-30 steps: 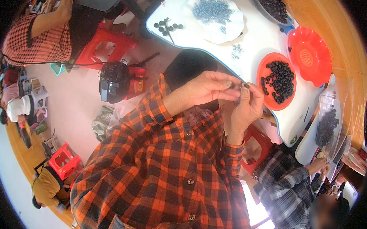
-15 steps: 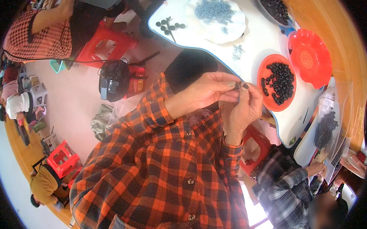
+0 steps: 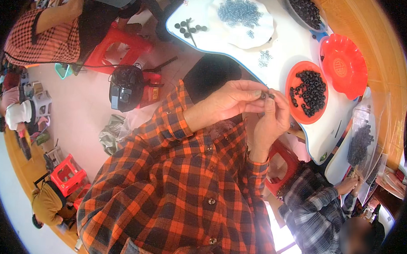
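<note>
In the head view, the person's left hand (image 3: 229,101) and right hand (image 3: 271,121) meet in front of the chest, over the near edge of the white table with a blue rim (image 3: 323,137). The left hand's thumb and forefinger are pinched shut on a small dark ring-shaped part (image 3: 262,95), its other fingers curled loosely; the right hand's fingertips (image 3: 272,99) close on a second tiny dark piece touching the first, though it is too small to tell its shape. Both forearms wear an orange and black plaid flannel shirt (image 3: 183,180). Just beyond the hands on the table stands a round orange plastic dish holding black rings (image 3: 307,91), and beside it an empty red scalloped plastic dish (image 3: 343,72). Farther off lies a white scalloped plate with small grey metal parts (image 3: 242,19), with a few loose black rings (image 3: 188,28) to its left. A clear plastic bag of black parts (image 3: 361,144) lies at the right, where another person in a grey plaid shirt (image 3: 315,213) works. On the floor at left sit a red plastic stool (image 3: 118,48) and a black box-shaped device (image 3: 125,87).
</note>
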Tool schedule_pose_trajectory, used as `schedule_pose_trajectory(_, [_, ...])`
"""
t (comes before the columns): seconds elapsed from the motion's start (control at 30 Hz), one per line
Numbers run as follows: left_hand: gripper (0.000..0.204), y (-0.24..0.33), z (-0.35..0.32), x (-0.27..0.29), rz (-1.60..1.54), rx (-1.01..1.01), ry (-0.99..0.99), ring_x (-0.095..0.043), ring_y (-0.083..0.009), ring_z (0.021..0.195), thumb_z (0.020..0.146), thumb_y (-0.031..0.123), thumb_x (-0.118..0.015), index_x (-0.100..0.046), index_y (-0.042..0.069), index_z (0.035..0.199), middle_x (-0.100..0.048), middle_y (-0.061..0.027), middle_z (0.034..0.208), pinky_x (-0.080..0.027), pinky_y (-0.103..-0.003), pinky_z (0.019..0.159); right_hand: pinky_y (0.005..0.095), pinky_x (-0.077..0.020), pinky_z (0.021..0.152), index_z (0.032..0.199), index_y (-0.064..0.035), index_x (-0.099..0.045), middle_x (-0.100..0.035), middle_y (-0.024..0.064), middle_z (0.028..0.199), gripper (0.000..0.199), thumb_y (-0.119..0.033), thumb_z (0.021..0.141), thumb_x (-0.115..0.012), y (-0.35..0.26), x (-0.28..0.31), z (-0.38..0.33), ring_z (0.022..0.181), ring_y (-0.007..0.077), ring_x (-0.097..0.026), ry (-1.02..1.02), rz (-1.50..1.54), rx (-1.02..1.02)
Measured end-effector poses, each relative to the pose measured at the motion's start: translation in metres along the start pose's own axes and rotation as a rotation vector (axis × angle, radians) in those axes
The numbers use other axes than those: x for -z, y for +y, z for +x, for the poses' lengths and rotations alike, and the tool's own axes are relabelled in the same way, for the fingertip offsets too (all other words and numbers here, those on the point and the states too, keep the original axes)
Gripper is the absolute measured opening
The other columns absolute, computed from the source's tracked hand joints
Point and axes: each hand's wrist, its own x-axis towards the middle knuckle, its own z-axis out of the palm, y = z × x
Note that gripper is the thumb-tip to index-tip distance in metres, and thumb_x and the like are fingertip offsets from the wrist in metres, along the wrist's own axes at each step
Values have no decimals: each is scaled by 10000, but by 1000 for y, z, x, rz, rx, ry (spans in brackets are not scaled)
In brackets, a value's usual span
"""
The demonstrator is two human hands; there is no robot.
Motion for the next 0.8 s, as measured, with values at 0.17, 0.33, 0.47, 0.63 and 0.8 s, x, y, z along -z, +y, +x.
schedule_pose_trajectory(0.17, [264, 0, 0, 2, -26, 14, -20, -683, -243, 997, 944, 57, -615, -624, -11, 1199, -676, -158, 1119, -572, -379, 924, 280, -497, 901, 1047, 20, -648, -591, 99, 1130, 126, 35, 925, -621, -1, 2, 0, 992, 141, -587, 20, 131, -62])
schedule_pose_trajectory(0.33, [260, 0, 0, 3, -26, -19, -48, -683, -235, 988, 947, 61, -612, -621, -27, 1192, -676, -157, 1103, -576, -379, 920, 281, -495, 904, 1054, 27, -653, -590, 104, 1132, 134, 22, 922, -632, -3, 4, 0, 974, 145, -594, -36, 147, -54])
schedule_pose_trajectory(0.47, [245, 0, -3, -1, -13, -31, -38, -683, -232, 980, 947, 64, -616, -626, -28, 1174, -679, -149, 1087, -576, -369, 918, 284, -491, 908, 1050, 29, -658, -596, 104, 1134, 132, 18, 921, -633, -4, 5, 0, 981, 149, -592, -40, 168, -79])
schedule_pose_trajectory(0.63, [217, 1, -4, -2, 10, -18, -33, -690, -206, 926, 944, 65, -624, -639, -22, 1143, -691, -136, 1041, -583, -341, 871, 292, -476, 928, 1030, 28, -667, -609, 106, 1134, 127, 13, 905, -652, -4, 8, 1, 1012, 152, -581, -60, 225, -89])
schedule_pose_trajectory(0.8, [211, 1, -4, -5, 54, -52, -33, -688, -199, 907, 943, 60, -628, -643, -29, 1134, -691, -130, 1027, -584, -330, 853, 298, -466, 938, 1010, 23, -668, -610, 111, 1139, 119, 21, 892, -662, 0, 10, 0, 1027, 160, -579, -73, 214, -81])
